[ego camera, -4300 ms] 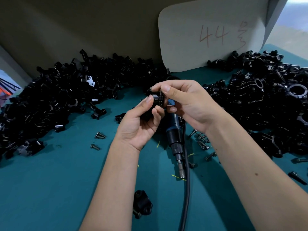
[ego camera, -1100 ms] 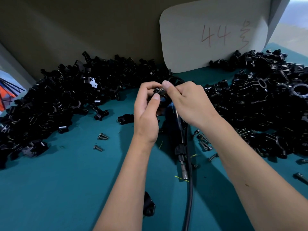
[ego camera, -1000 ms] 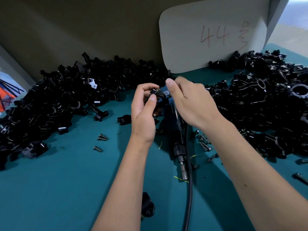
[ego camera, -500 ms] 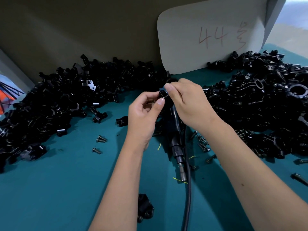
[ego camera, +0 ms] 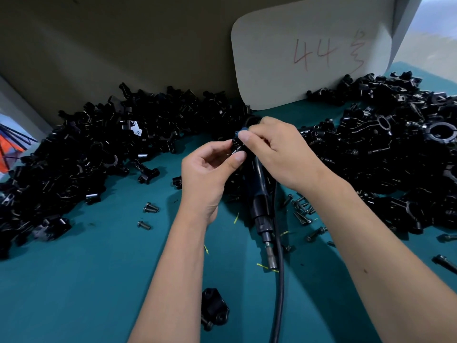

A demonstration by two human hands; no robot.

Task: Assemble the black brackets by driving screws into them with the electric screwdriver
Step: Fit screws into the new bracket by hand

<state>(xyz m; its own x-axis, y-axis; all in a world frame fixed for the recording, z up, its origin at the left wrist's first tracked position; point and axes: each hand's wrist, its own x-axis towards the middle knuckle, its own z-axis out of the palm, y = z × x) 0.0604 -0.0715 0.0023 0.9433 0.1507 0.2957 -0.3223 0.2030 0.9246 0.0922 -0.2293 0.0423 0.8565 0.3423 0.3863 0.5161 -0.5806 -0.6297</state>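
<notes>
My left hand [ego camera: 207, 174] and my right hand [ego camera: 279, 154] meet above the middle of the teal table [ego camera: 86, 280], both pinching one small black bracket [ego camera: 238, 146] between thumbs and forefingers. The bracket is mostly covered by my fingers. The electric screwdriver [ego camera: 261, 206] lies on the table under my right hand, its bit tip [ego camera: 272, 262] pointing toward me and its black cable [ego camera: 279, 293] running off the near edge. Whether my right hand also grips the screwdriver is hidden. Loose screws [ego camera: 301, 214] lie right of the tool.
Large piles of black brackets lie at the left [ego camera: 74, 154] and the right [ego camera: 395, 157]. A white card marked "44" [ego camera: 311, 50] leans on the back wall. Two screws [ego camera: 148, 214] lie left of my left wrist. One bracket [ego camera: 214, 310] sits near the front edge.
My hands have stayed together on the bracket, with fingers shifting slightly around it; my left thumb now presses its lower side. The screwdriver has not moved.
</notes>
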